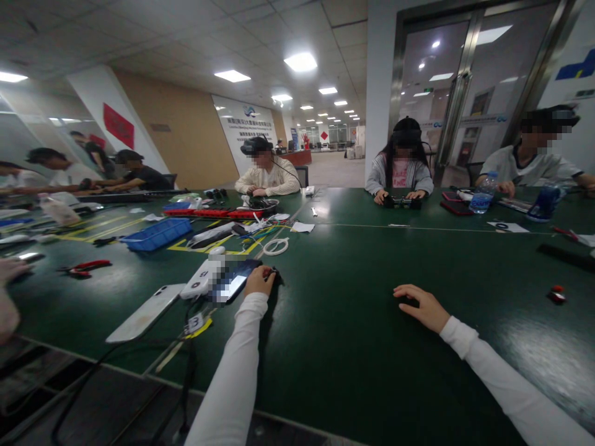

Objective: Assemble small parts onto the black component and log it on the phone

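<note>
My left hand [261, 281] pinches a small black thing [278, 277] on the green table [344, 353].
From far away, I see it poke out right of the fingertips, near the phone [239, 277]; it is too small to tell which way it points or how its long side runs. The phone's long side slants away and right. My right hand [425, 307] is loose, fingers pointing left.

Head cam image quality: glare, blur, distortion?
All head view: ceiling lights blown out; hazy glare on the green tabletop, lower right; wide-angle stretch toward the edges; small dark item at the left hand too indistinct to identify.
</note>
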Demonstrator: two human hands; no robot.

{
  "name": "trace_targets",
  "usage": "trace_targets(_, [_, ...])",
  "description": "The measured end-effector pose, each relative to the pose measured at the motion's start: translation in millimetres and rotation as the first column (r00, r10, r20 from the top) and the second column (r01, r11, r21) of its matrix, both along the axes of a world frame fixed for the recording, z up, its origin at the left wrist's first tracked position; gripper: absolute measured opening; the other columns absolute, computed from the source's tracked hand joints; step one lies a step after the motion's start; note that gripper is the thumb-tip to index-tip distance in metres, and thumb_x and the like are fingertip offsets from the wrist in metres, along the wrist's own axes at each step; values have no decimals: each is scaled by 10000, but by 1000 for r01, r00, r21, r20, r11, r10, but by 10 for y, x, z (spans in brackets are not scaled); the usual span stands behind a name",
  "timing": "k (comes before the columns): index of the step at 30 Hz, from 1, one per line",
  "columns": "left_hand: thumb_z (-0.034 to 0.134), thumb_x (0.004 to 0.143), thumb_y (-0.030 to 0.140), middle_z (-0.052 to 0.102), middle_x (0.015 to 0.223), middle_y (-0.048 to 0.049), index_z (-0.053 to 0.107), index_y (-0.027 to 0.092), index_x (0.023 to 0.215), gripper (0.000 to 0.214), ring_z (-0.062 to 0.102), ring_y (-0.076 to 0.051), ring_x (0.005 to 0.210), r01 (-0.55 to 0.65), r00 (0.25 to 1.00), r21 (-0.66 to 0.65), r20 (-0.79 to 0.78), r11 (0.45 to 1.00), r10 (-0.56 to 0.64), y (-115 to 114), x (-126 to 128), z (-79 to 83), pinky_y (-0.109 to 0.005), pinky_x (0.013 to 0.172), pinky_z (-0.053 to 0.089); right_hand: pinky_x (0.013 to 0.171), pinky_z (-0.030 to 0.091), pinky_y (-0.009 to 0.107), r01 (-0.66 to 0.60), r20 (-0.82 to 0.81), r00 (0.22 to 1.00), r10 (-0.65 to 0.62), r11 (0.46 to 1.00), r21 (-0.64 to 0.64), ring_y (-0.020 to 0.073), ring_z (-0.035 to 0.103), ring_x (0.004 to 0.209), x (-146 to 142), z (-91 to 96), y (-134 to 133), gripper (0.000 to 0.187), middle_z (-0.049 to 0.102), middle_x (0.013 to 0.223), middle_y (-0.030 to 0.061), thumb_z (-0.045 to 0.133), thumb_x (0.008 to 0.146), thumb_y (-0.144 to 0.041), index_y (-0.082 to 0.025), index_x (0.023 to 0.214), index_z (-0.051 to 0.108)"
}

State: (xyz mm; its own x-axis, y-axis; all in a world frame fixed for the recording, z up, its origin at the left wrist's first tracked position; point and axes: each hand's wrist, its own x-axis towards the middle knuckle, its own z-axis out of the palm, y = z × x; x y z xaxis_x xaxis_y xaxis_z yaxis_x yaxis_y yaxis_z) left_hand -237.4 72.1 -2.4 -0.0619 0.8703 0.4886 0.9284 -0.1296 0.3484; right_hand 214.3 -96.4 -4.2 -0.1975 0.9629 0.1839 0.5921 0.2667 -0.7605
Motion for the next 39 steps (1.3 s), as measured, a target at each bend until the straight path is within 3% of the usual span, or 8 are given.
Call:
trace_targets(14, [472, 699, 290, 563, 823, -34, 562, 189, 863, 213, 538, -157, 762, 0, 1000, -25, 2, 1000, 1, -100, 87, 99, -276, 745, 412, 921, 339, 410, -3, -8, 1000, 2, 999, -49, 192, 441, 1070, 9, 2, 0, 247, 492, 1136, 22, 512, 734, -265, -247, 978, 547])
trace_targets(23, [479, 676, 262, 572, 784, -36, 499, 172, 877, 221, 541, -164, 760, -27, 1000, -21, 13, 999, 27, -43, 42, 42, -282, 727, 407, 903, 359, 374, -9, -8, 1000, 9, 1000, 12, 188, 463, 1043, 5, -38, 18, 233, 506, 1111, 23, 520, 729, -259, -235, 958, 555])
trace_targets(30, [483, 681, 267, 562, 838, -55, 492, 172, 861, 204, 536, -181, 803, -148, 989, -34, 14, 988, 149, -34, 7, 27, -303, 727, 406, 912, 355, 388, -11, -17, 1000, 11, 1000, -24, 184, 447, 1062, 8, -28, 10, 236, 491, 1128, 14, 509, 740, -253, -243, 972, 547])
trace_targets(39, [485, 673, 258, 563, 816, -85, 503, 175, 787, 142, 529, -226, 816, -314, 949, 16, -11, 949, 315, -173, 10, 152, -351, 703, 406, 929, 335, 407, -9, -12, 1000, 8, 1000, -28, 193, 441, 1068, 2, -4, -1, 239, 490, 1130, 14, 511, 737, -249, -248, 973, 546])
